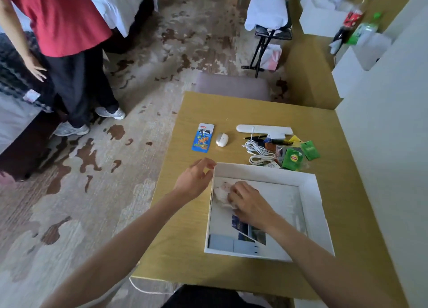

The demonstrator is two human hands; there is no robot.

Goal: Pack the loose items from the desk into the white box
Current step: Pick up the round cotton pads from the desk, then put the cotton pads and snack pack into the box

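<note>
The white box (pixel 310 199) lies open on the yellow desk (pixel 335 141). My right hand (pixel 249 203) is inside it, fingers resting on a pale clear packet (pixel 221 192) at the box's far left corner. Photo cards (pixel 250 232) lie on the box floor. My left hand (pixel 195 180) hovers just outside the box's left wall, fingers loosely apart and holding nothing. Behind the box lie a blue snack packet (pixel 203 137), a white mouse (pixel 222 139), a long white bar (pixel 264 130), a coiled white cable (pixel 258 151) and green tea bags (pixel 295 157).
A grey chair (pixel 232 85) is tucked in at the desk's far edge. A person in a red shirt (pixel 60 18) stands on the carpet at the left by a bed. A white wall (pixel 393 145) borders the desk on the right.
</note>
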